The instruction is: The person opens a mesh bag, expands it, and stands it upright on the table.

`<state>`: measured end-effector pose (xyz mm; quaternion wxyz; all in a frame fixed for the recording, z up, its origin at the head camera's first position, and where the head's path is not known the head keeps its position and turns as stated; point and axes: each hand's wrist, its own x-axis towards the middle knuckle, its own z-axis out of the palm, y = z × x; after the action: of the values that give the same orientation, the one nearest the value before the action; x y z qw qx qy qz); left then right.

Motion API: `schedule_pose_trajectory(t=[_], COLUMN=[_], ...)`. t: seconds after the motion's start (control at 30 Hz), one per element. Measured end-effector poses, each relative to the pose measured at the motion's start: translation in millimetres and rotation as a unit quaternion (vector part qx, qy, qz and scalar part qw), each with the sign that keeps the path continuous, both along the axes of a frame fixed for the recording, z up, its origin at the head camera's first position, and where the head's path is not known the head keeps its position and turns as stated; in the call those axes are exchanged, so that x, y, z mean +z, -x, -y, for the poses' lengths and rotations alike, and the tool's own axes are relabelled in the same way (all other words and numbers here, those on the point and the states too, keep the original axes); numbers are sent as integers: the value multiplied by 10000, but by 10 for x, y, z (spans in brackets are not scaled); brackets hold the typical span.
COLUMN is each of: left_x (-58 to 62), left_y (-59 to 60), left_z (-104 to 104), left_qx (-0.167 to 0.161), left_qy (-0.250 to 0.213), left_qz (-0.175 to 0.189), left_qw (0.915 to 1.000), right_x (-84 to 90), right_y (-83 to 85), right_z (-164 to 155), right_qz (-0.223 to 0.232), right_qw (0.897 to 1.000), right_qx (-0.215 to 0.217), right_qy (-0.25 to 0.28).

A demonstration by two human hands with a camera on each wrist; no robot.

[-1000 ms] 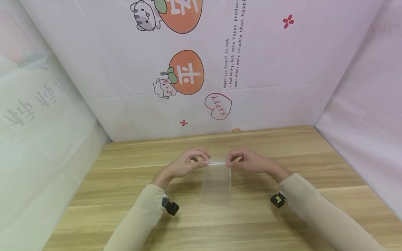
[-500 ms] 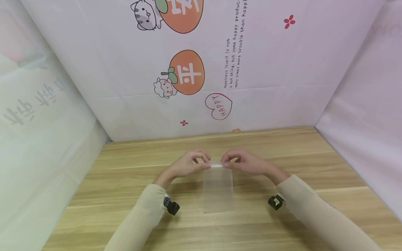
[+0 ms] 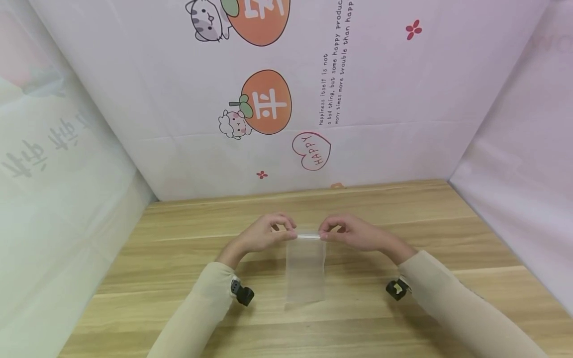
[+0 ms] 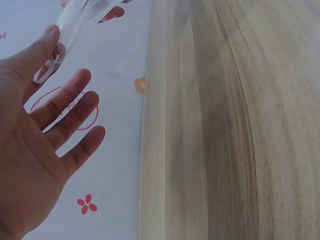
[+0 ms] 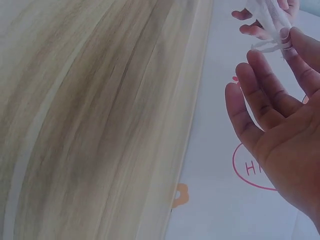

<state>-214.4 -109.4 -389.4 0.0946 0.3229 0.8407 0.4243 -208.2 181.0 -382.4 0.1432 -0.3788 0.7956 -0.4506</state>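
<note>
A small, sheer white mesh pouch (image 3: 306, 271) hangs from its top edge between both hands, above the table. Its denser white top band (image 3: 309, 236) is stretched nearly straight. My left hand (image 3: 264, 232) pinches the left corner between thumb and index finger; the other fingers spread free in the left wrist view, with the pouch (image 4: 82, 20) at the upper left. At the right corner, my right hand (image 3: 358, 233) pinches the band the same way. In the right wrist view, a thin white strip curves out beside the thumb and index finger, and the mesh (image 5: 267, 17) shows above.
The wood-grain table (image 3: 188, 278) runs back to a white printed cloth wall (image 3: 380, 149). Pale cloth also hangs along the left side (image 3: 67, 214) and the right side (image 3: 510, 164). A small black camera sits on each wrist.
The hands came closer together half a second ago and are now slightly apart again. The pouch has shifted a little left, and its top band looks straighter than a second ago.
</note>
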Motion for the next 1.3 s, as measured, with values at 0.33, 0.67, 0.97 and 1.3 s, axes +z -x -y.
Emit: schedule_pose_trajectory(t=[0.33,0.67,0.97,1.3], left_x=[46,64,51,21], left_y=[-32,-71,-85,-86], left_z=[-12,-10,-36,-47], left_qx=[-155,-716,-595,-657], left_qy=[-137,-459,-104,-360], left_qz=[-154,75,188,44], left_qw=[9997,9964,9980,9972], right_x=[30,-22,-68,-174], right_y=[-26,21,55,102], right_z=[1,117,116,39], right_qz=[-36,250,274,279], right_qw=[10000,9981,9990,9994], right_qx=[88,526,281,130], right_qy=[8,-195,-233,-173])
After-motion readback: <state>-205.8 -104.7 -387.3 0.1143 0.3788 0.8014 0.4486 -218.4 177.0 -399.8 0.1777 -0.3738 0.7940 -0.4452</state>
